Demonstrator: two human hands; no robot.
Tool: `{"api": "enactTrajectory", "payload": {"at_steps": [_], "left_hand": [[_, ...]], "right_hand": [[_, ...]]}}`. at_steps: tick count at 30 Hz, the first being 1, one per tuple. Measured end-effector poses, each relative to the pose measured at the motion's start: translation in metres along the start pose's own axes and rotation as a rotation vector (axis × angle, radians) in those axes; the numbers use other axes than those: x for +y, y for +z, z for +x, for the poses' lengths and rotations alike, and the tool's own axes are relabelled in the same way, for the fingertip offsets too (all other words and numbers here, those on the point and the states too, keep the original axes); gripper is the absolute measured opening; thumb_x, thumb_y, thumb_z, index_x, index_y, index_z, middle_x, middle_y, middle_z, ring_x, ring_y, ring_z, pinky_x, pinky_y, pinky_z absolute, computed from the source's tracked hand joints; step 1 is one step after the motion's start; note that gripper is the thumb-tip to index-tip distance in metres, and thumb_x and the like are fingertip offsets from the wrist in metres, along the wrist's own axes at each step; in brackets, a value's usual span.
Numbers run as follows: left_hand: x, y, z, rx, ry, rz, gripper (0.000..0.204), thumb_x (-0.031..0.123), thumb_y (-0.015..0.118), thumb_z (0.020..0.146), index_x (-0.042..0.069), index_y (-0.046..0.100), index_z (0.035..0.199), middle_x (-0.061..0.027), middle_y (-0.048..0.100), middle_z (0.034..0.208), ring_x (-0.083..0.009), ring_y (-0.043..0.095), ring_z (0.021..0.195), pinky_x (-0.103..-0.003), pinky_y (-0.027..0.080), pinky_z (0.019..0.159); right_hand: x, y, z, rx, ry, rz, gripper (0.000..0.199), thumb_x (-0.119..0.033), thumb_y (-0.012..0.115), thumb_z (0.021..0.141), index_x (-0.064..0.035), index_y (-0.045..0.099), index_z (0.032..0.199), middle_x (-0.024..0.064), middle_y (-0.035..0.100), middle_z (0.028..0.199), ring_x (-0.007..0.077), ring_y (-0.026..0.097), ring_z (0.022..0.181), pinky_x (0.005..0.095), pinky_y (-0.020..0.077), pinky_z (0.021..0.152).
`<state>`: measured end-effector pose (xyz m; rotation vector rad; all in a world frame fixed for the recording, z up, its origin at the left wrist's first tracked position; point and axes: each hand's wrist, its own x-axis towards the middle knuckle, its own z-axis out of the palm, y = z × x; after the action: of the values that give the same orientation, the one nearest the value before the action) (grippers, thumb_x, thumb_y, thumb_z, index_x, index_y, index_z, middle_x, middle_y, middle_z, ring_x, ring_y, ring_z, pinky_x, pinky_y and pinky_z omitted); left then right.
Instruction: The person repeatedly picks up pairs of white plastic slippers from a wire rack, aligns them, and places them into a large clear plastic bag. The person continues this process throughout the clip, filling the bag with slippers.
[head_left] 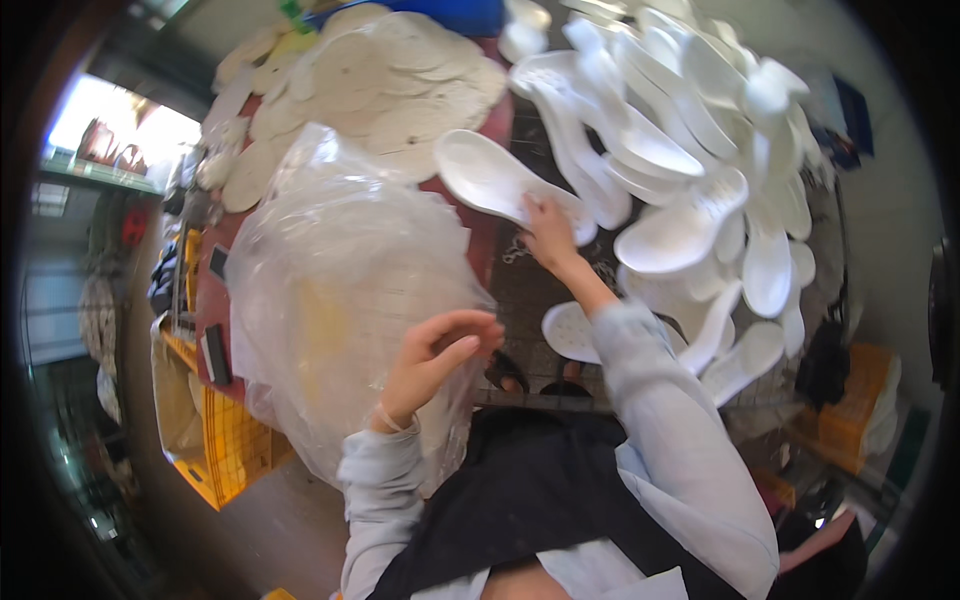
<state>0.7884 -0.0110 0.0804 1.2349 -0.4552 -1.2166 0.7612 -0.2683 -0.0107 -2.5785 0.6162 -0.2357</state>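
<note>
I am watching the right hand [550,234] gripping one white insole [488,176] by its end, perhaps steadying it; the left hand [432,362] is hovering empty, half-open.

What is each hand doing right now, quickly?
Left hand: partly open, fingers curled, nothing visible in it, near the clear plastic bag.
Right hand: closed on one end of a white shoe sole.
</note>
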Motion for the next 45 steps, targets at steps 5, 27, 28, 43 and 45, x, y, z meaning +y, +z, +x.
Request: {"api": "enactTrajectory", "payload": {"at_steps": [5, 27, 28, 43, 45], "left_hand": [[-0.079, 0.02, 0.077, 0.315, 0.338, -0.385, 0.076, 0.039, 0.066, 0.088, 0.005, 0.029, 0.146, -0.0139, 0.045, 0.14, -0.0255, 0.044, 0.13, -0.041, 0.038, 0.106], [-0.095, 0.036, 0.025, 0.019, -0.45, -0.565, 0.084, 0.071, 0.04, 0.088, 0.007, 0.042, 0.141, -0.0122, 0.055, 0.134, -0.0286, 0.057, 0.116, -0.04, 0.047, 0.099], [-0.108, 0.043, 0.032, 0.206, -0.588, -0.465, 0.084, 0.072, 0.04, 0.087, 0.009, 0.041, 0.142, -0.0119, 0.052, 0.136, -0.0286, 0.056, 0.118, -0.041, 0.047, 0.099], [-0.124, 0.092, 0.099, -0.37, -0.466, -0.18, 0.087, 0.061, 0.053, 0.089, 0.0, 0.029, 0.146, -0.0115, 0.041, 0.145, -0.0212, 0.041, 0.131, -0.033, 0.028, 0.112], [-0.132, 0.086, 0.099, -0.391, -0.358, -0.202, 0.086, 0.063, 0.051, 0.089, 0.001, 0.031, 0.146, -0.012, 0.042, 0.145, -0.0227, 0.042, 0.131, -0.034, 0.031, 0.111]], "right_hand": [[0.01, -0.009, -0.042, -0.043, -0.322, 0.437, 0.038, -0.027, 0.061, 0.087, 0.0017, 0.06, 0.111, 0.0235, 0.054, 0.102, 0.0384, 0.055, 0.095, 0.043, 0.0457, 0.083], [0.11, -0.108, -0.259, 0.515, 0.409, -0.011, 0.097, -0.048, 0.072, 0.074, -0.003, 0.025, 0.146, 0.0253, 0.018, 0.152, 0.0457, 0.008, 0.142, 0.0637, 0.0067, 0.11], [0.138, -0.105, -0.274, 0.533, 0.664, -0.237, 0.092, -0.044, 0.069, 0.079, 0.0025, 0.024, 0.144, 0.0319, 0.017, 0.149, 0.049, 0.012, 0.14, 0.065, 0.0102, 0.109], [0.085, -0.099, -0.327, 0.261, 0.655, 0.923, 0.042, -0.021, 0.066, 0.087, 0.0013, 0.056, 0.121, 0.016, 0.059, 0.114, 0.0249, 0.061, 0.1, 0.0349, 0.0471, 0.089], [0.057, -0.094, -0.3, 0.058, 0.585, 0.846, 0.074, -0.016, 0.064, 0.083, 0.0004, 0.027, 0.145, 0.0268, 0.055, 0.118, 0.0356, 0.059, 0.102, 0.0378, 0.0461, 0.091]]}}
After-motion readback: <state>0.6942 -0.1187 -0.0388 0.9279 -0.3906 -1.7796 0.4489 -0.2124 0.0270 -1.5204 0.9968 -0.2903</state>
